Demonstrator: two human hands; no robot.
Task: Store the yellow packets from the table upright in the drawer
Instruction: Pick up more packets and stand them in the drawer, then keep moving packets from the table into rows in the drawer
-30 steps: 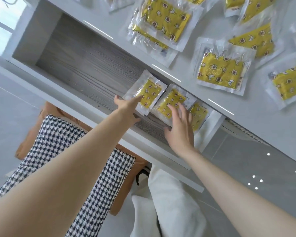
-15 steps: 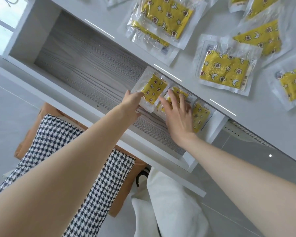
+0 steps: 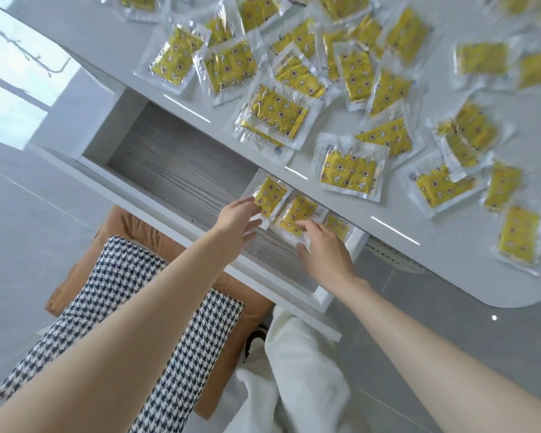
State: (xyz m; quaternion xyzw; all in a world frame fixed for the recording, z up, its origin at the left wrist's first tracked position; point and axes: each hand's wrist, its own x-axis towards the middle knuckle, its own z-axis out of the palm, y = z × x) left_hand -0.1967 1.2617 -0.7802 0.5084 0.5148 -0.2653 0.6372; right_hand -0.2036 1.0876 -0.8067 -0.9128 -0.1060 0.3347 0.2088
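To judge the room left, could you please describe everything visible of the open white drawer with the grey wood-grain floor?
The open white drawer with its grey wood-grain floor is pulled out from under the white table. Most of its floor shows; three yellow packets lean in a row at its right end. The left hand touches the first, the right hand curls its fingers on the second.

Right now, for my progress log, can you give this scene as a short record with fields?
drawer: open, mostly bare wood-grain floor
in drawer: left packet, middle packet, right packet, side by side at its right end
left hand: at left packet's edge, grip unclear
right hand: fingers curled on middle packet
table: many loose packets lying flat
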